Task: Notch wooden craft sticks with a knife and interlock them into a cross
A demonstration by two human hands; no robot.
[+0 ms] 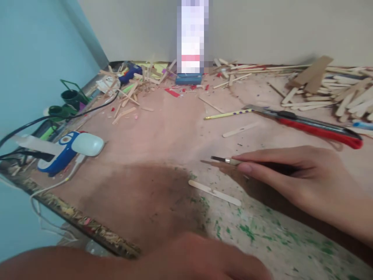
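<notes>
My right hand (294, 179) is closed around a thin dark tool with a metal collar (225, 160), perhaps a small brush, whose tip points left just above the wooden board (163, 132). Just below the tip lie two pale wooden sticks joined end to end (214, 192). My left hand (210, 260) is at the bottom edge, blurred and very close to the camera; its fingers are not clear. Another flat stick (240, 129) lies farther back.
A red utility knife (309, 125) and a yellow pencil (227, 114) lie behind my right hand. A blue-and-white glue gun (68, 149) with cables rests at the left. Heaps of wooden sticks (346, 95) fill the back right. Green paint specks mark the near board.
</notes>
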